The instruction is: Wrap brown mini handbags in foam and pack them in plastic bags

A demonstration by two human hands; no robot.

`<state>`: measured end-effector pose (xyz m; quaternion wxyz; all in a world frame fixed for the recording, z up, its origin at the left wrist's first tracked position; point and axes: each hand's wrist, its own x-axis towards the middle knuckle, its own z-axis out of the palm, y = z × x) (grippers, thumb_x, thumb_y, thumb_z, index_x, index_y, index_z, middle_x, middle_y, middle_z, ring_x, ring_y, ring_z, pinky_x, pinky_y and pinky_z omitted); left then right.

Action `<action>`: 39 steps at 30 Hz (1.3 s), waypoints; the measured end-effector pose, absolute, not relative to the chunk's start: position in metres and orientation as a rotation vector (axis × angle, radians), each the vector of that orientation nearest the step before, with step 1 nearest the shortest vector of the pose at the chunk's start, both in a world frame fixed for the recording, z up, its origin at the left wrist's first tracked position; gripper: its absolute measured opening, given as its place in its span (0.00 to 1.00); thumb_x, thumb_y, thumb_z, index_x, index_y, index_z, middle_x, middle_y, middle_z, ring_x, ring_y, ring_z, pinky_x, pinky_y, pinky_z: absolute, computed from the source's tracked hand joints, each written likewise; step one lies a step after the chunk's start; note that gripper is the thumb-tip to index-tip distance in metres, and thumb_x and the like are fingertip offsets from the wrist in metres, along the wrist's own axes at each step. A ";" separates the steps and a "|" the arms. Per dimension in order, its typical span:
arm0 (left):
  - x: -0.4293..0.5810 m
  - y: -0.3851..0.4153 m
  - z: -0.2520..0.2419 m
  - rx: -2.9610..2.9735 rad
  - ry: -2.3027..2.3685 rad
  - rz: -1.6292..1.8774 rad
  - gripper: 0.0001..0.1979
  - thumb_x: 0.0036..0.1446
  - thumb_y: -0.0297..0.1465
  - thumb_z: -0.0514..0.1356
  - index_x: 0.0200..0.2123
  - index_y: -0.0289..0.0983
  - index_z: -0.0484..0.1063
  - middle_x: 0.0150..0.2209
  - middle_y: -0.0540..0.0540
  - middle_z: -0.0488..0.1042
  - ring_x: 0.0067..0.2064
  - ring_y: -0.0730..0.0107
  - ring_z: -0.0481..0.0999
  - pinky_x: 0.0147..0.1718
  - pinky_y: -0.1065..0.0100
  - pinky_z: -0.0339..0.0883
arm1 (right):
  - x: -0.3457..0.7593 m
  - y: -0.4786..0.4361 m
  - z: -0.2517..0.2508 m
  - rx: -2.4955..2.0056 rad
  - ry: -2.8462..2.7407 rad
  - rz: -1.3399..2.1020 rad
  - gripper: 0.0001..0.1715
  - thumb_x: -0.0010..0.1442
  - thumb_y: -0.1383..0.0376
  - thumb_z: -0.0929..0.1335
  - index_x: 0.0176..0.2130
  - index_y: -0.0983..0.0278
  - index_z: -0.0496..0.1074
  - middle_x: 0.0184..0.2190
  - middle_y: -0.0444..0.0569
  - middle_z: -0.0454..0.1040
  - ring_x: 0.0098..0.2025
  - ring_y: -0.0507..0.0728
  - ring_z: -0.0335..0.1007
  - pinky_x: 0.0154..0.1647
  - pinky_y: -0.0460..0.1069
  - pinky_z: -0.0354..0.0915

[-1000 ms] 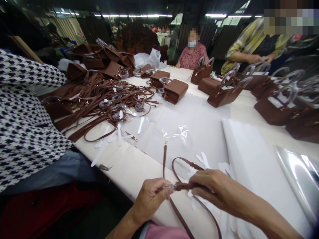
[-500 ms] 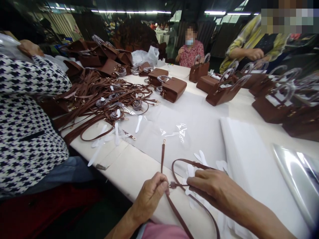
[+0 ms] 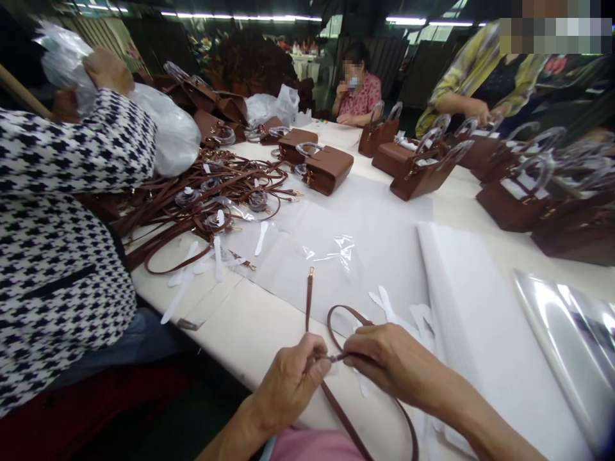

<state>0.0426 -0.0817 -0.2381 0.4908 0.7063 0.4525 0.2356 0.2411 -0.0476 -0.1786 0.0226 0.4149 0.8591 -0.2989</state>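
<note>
A long brown leather strap (image 3: 346, 419) runs between both of my hands at the table's near edge. My left hand (image 3: 294, 371) is closed on it; one end with a gold clasp stretches out beyond the fingers onto the table. My right hand (image 3: 384, 358) pinches another part of the strap just to the right, with a short piece visible between the two hands. The strap loops behind and below my right hand. White paper strips (image 3: 387, 307) lie just beyond that hand. My fingers hide the exact spot being gripped.
A tangled pile of brown straps (image 3: 225, 186) lies at left. Brown handbags (image 3: 329, 169) stand across the table's far side and right. White sheets (image 3: 461, 307) and clear film (image 3: 552, 333) lie at right. A person in a houndstooth sleeve (image 3: 86, 153) holds a plastic bag (image 3: 166, 131).
My right hand has moved left, closer to my left hand, shortening the visible strap between them. At left, the co-worker's hand has lifted a plastic bag over the strap pile.
</note>
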 end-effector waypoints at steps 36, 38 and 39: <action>-0.016 -0.085 -0.252 1.392 1.053 0.294 0.30 0.45 0.34 0.65 0.50 0.37 0.57 0.18 0.60 0.57 0.21 0.81 0.55 0.20 0.78 0.46 | 0.262 -0.041 -0.243 0.959 2.254 -2.111 0.29 0.56 0.47 0.62 0.48 0.64 0.66 0.44 0.53 0.69 0.46 0.58 0.64 0.48 0.51 0.59; -0.017 -0.087 -0.255 1.410 1.063 0.284 0.32 0.44 0.34 0.66 0.51 0.38 0.57 0.18 0.61 0.55 0.20 0.81 0.54 0.19 0.78 0.45 | 0.250 -0.051 -0.244 1.042 2.298 -1.999 0.22 0.60 0.52 0.60 0.43 0.65 0.70 0.36 0.50 0.71 0.37 0.54 0.66 0.38 0.47 0.61; -0.017 -0.087 -0.255 1.430 1.072 0.277 0.32 0.43 0.34 0.66 0.51 0.38 0.57 0.18 0.61 0.55 0.20 0.81 0.53 0.19 0.78 0.45 | 0.244 -0.055 -0.242 1.069 2.331 -1.938 0.22 0.61 0.53 0.59 0.40 0.65 0.71 0.32 0.49 0.71 0.33 0.52 0.65 0.34 0.46 0.60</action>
